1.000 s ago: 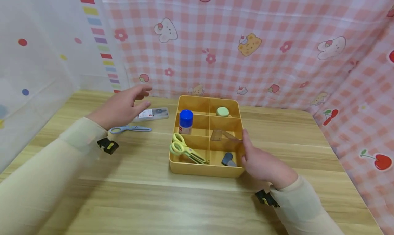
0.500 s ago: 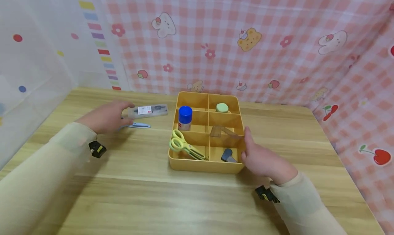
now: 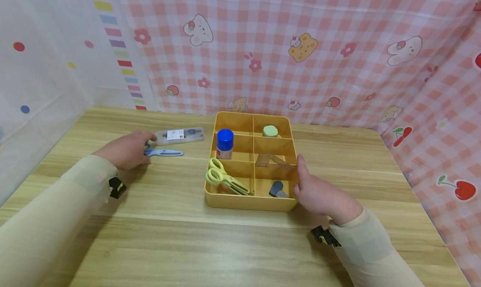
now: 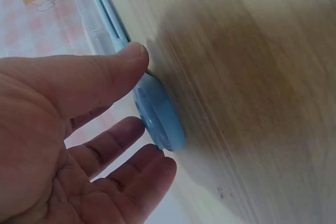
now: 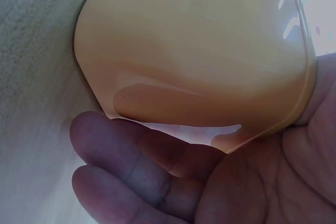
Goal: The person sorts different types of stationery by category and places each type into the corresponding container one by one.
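At the left, my left hand (image 3: pixel 125 150) is at the handle end of light blue scissors (image 3: pixel 167 152) lying on the table. In the left wrist view, the thumb crosses the scissors (image 4: pixel 164 111) while the fingertips meet the handle loop from the other side. My right hand (image 3: pixel 323 195) rests against the right wall of a yellow divided box (image 3: pixel 248 203), fingers extended along it. Inside the box are yellow-green scissors (image 3: pixel 225 178), a blue-capped glue stick (image 3: pixel 224 143), a pale green round-cornered item (image 3: pixel 270 131), clear brown-looking triangular pieces (image 3: pixel 263 160) and a dark grey-headed item (image 3: pixel 277 188).
Behind the blue scissors lies a clear flat case (image 3: pixel 180 135) with a white label and a dark tool inside. The wooden table (image 3: pixel 225 249) ends at a pink checked curtain (image 3: pixel 240 61) at the back and right. A white dotted sheet (image 3: pixel 41 74) hangs on the left.
My left hand has come down and toward me, from above the clear case onto the blue scissors' handle. The right hand stays at the box, which stands where it was.
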